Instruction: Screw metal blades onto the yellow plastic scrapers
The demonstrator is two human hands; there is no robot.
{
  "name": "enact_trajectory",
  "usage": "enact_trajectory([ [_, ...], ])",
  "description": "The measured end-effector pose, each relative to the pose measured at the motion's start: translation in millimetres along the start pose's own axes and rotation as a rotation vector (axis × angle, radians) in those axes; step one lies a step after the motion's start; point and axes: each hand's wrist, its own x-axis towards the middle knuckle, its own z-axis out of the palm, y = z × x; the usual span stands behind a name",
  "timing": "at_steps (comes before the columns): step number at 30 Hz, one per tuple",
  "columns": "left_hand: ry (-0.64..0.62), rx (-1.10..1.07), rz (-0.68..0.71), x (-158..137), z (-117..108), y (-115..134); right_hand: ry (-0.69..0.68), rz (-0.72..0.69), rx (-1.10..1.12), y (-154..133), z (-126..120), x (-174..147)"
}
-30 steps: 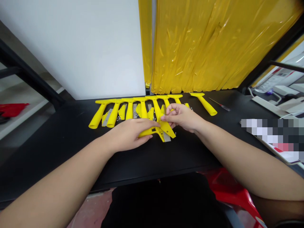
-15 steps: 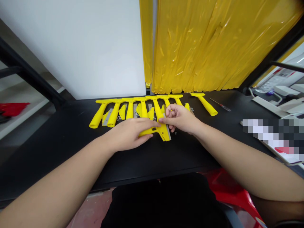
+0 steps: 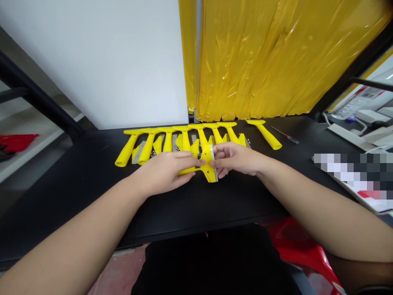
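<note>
A yellow scraper (image 3: 208, 170) with a metal blade along its right edge lies sideways between my hands, its head toward the right. My left hand (image 3: 166, 170) wraps round its handle, hiding most of it. At the blade end, my right hand (image 3: 231, 159) pinches the scraper's head, thumb on top and fingers curled by the blade edge. Just beyond my hands stands a row of yellow scraper handles (image 3: 127, 149), with yellow head plates (image 3: 158, 144), metal blades (image 3: 139, 152) and small screws among them.
One more yellow handle (image 3: 267, 135) lies apart at the right, beside a screwdriver (image 3: 285, 135). A white panel (image 3: 123, 61) and yellow plastic sheeting (image 3: 260, 61) rise behind the black table (image 3: 190, 209). A clear bottle (image 3: 353, 108) is at the far right.
My right hand has moved slightly down and now grips the scraper's head at the blade edge. The scraper has shifted a little left; my left hand still holds its handle.
</note>
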Motion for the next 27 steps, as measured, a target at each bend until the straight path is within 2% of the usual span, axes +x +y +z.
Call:
enact_trajectory([
  [7, 0.034, 0.069, 0.024, -0.6, 1.2, -0.7, -0.022, -0.045, -0.001, 5.3, -1.6, 2.8],
  [14, 0.101, 0.183, 0.114, -1.7, 2.3, 2.0, -0.026, -0.066, -0.013, 5.1, -3.0, 2.2],
  [27, 0.180, 0.107, 0.197, 0.2, 5.3, 1.3, -0.075, -0.057, 0.026, -3.1, -6.8, -7.8],
])
